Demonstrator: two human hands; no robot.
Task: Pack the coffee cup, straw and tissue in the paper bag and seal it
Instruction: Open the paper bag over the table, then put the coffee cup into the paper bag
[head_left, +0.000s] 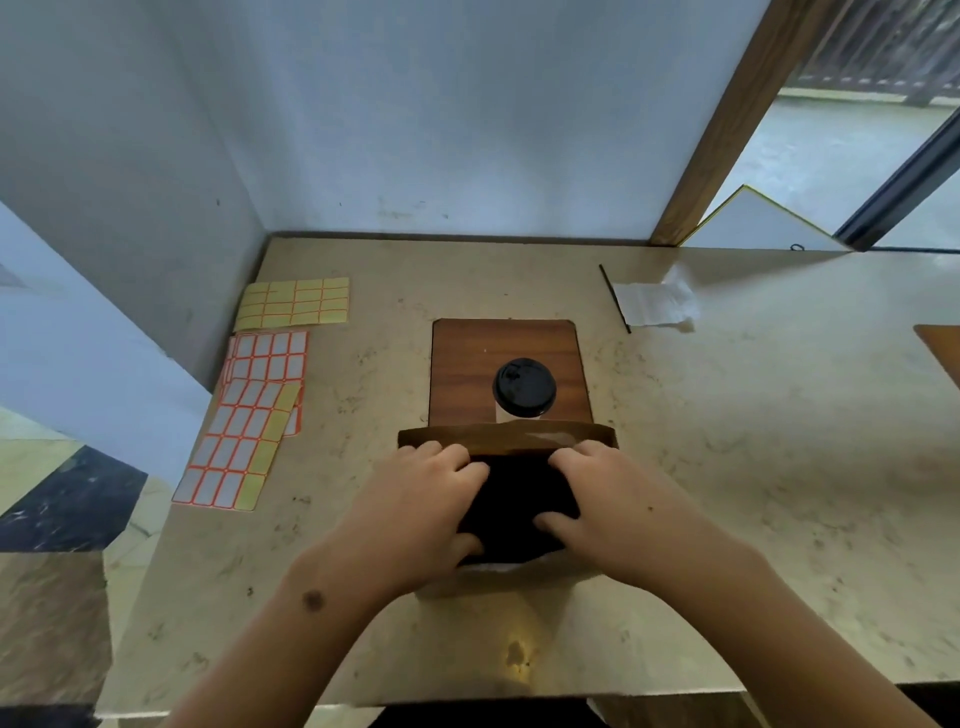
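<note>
A brown paper bag (506, 438) stands near the front of the counter with its mouth spread wide and dark inside. My left hand (415, 499) grips the bag's left rim, fingers hooked into the opening. My right hand (608, 493) grips the right rim the same way. Just behind the bag, a white coffee cup with a black lid (523, 387) stands upright on a wooden board (467, 364). A thin black straw (614, 299) lies at the back right, beside a white tissue (655, 303).
Sheets of yellow stickers (293, 303) and white, orange-edged stickers (244, 431) lie along the counter's left side. Walls close the back and left. Another wooden board's corner (940, 353) shows at the right edge. The counter's front edge is near my forearms.
</note>
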